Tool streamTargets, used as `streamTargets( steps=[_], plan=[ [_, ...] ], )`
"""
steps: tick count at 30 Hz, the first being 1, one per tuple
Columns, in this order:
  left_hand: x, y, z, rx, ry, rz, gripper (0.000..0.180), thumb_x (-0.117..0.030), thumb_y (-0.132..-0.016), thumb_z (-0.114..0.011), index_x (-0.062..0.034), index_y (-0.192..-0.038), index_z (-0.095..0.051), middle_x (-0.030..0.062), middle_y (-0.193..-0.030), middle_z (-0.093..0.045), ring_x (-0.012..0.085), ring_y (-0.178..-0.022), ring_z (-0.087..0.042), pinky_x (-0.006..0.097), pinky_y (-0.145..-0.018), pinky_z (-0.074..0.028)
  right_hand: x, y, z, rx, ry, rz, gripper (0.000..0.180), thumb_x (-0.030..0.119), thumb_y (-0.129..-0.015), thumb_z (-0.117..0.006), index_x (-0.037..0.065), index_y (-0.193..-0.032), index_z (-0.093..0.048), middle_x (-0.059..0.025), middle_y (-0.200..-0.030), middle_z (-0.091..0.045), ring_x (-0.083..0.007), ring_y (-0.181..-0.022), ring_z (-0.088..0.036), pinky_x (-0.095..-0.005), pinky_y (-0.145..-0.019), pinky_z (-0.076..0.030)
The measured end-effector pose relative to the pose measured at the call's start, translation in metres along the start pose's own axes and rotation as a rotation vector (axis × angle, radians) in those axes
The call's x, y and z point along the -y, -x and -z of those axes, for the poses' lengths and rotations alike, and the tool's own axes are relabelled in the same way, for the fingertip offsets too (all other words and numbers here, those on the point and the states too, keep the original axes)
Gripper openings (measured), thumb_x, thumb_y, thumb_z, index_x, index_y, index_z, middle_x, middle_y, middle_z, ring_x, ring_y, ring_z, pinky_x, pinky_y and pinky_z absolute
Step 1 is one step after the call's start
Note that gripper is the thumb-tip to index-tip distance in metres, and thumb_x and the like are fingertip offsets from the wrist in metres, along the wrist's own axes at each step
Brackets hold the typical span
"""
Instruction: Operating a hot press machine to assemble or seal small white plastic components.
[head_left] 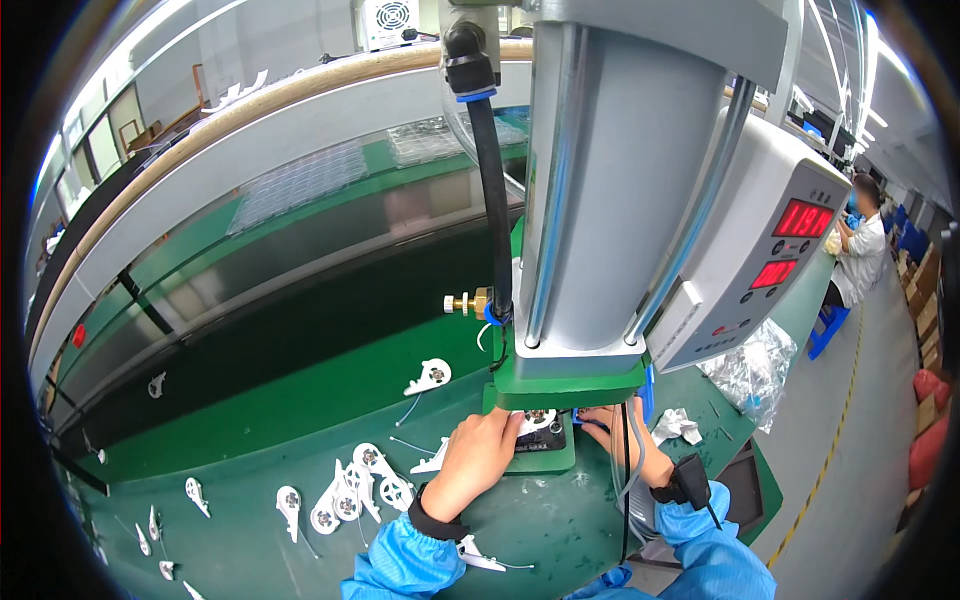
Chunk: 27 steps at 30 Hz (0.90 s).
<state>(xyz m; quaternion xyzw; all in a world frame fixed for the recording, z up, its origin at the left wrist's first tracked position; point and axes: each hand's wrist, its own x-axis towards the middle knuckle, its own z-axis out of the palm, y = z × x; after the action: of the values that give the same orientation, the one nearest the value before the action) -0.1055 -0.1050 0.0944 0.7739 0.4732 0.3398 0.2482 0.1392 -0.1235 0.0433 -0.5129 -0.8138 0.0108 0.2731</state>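
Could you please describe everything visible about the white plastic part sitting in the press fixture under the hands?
The white plastic part lies flat on a dark plate in the green press fixture, directly beneath the green press head. Round holes or fittings show on its top. The left hand covers its left edge; the right hand touches its right side. Most of it is hidden.

– What's on your bench?
– My green bench (300, 420) carries white plastic parts (352, 490) scattered at my left, the press's green base (545, 455), a clear bag (750, 375) and crumpled white wrap (678, 426).
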Motion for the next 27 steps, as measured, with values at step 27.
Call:
streamTargets(
  steps=[27],
  plan=[
    [0.144, -0.037, -0.003, 0.288, 0.162, 0.192, 0.051, -0.041, -0.094, -0.031, 0.0018, -0.119, -0.045, 0.0186, -0.117, -0.053, 0.0312, -0.105, -0.052, 0.034, -0.083, -0.041, 0.007, -0.002, -0.004, 0.058, 0.073, -0.035, 0.022, 0.018, -0.076, -0.064, 0.008, -0.096, -0.062, -0.0086, -0.102, -0.058, -0.0275, -0.098, -0.049, -0.0389, -0.081, -0.03]
  ],
)
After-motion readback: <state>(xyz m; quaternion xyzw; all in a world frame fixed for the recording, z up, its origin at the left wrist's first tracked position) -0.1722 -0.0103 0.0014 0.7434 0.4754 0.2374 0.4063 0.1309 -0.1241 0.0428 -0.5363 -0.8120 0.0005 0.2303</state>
